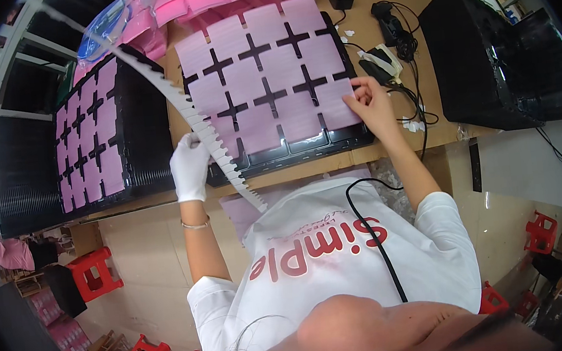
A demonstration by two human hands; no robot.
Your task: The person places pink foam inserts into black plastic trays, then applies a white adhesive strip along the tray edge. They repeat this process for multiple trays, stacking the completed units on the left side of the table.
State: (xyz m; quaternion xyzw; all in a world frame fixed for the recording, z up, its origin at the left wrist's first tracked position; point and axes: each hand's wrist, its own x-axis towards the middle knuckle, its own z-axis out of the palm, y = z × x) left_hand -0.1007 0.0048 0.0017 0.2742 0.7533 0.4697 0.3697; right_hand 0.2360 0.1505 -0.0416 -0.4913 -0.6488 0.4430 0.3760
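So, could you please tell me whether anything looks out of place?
The pink sheet looks off-centre on the black tray, leaving its near rim bare; white scraps lie loose beside black cables like litter.

Bright, fairly even indoor light, small glare on the black tray, strong fisheye curvature, dark corners.
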